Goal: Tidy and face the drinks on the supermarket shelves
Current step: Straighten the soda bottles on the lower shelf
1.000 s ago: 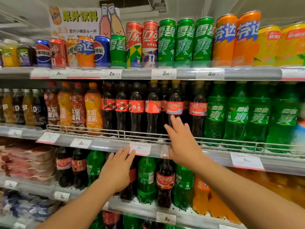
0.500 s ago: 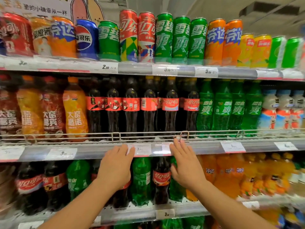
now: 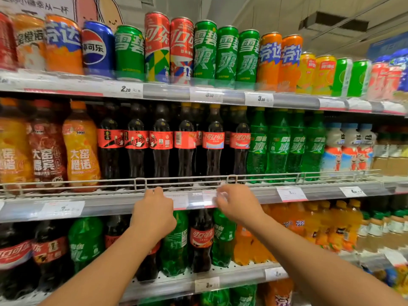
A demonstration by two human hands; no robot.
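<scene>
1. While both hands sit at the shelf edge (image 3: pixel 260 196), left hand (image 3: pixel 153 214) fingers (image 3: pixel 158 191) curl over the price strip; nothing held.
2. Right hand (image 3: pixel 239 203) fingers blurred; cannot tell their state.
3. Cola bottles (image 3: pixel 161 146) stand just above fingers, behind wire rail (image 3: pixel 187 178), labels unevenly turned.
4. Green bottles (image 3: pixel 278 146) farther right.

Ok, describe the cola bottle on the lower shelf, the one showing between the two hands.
The cola bottle is dark, clear plastic, nearly black with drink, and stands upright on the lower shelf. Its red label with white characters faces forward. Its top is hidden behind the price rail above. Green soda bottles flank it closely on both sides. Neither the left hand nor the right hand touches it.
</scene>
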